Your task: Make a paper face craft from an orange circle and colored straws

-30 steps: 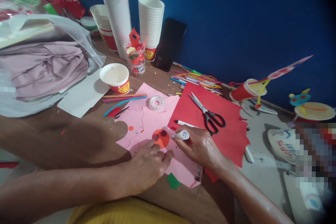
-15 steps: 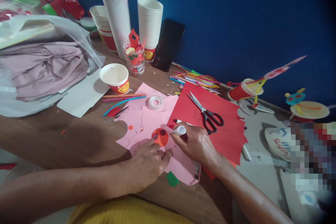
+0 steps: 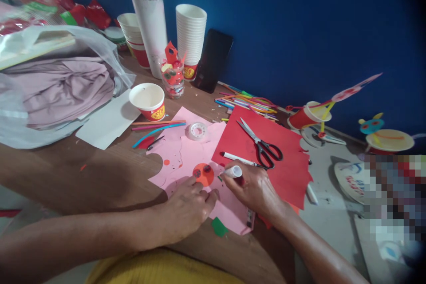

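Note:
An orange paper circle (image 3: pixel 207 178) with two dark spots lies on torn pink paper (image 3: pixel 173 142). The fingertips of my left hand (image 3: pixel 191 204), curled, press its lower-left edge against the sheet. In my right hand (image 3: pixel 254 184) is a white marker (image 3: pixel 234 171), pinched between thumb and fingers just right of the circle; its tip is hard to make out. Past that hand, another white pen (image 3: pixel 239 159) with a black end rests on red paper (image 3: pixel 229 131). Black-handled scissors (image 3: pixel 262 146) lie partly open on the same red sheet.
A tape roll (image 3: pixel 197 130) sits on the pink paper. Behind it stand a paper cup (image 3: pixel 149 108), a clear cup of scraps (image 3: pixel 173 84), a bottle (image 3: pixel 149 26), stacked cups (image 3: pixel 191 31) and a phone (image 3: pixel 214 60). Coloured sticks (image 3: pixel 253 103) lie along the blue wall.
My right hand with the marker has shifted slightly right, away from the orange circle. A small dark green mark or scrap now shows beside the marker. My left hand stays in place.

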A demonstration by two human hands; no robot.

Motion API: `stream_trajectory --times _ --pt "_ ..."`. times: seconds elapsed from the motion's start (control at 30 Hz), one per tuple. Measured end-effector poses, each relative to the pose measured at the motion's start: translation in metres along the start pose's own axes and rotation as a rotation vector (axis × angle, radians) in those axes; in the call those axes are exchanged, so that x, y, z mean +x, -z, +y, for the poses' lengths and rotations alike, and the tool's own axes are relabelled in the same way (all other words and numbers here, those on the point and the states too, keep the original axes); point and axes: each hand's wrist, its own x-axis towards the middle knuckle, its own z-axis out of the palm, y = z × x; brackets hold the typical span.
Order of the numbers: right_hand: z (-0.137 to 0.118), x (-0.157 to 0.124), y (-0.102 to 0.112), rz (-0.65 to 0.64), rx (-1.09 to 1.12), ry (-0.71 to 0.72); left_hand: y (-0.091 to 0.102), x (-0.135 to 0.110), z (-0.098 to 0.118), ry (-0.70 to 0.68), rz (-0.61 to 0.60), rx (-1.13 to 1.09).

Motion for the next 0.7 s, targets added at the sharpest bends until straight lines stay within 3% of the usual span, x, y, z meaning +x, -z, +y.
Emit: stream_trajectory --times 0.23,0.57,0.7 --pt "0.003 0.004 0.002 -0.025 0.025 -0.152 0.003 0.002 -0.001 0.002 -0.013 0.007" --pt "0.002 -0.001 0.002 -0.042 0.042 -0.100 0.020 0.013 -0.011 0.080 -0.026 0.017" --pt "0.003 -0.003 0.001 -0.037 0.052 -0.066 0.022 0.018 -0.011 0.073 -0.093 0.030"
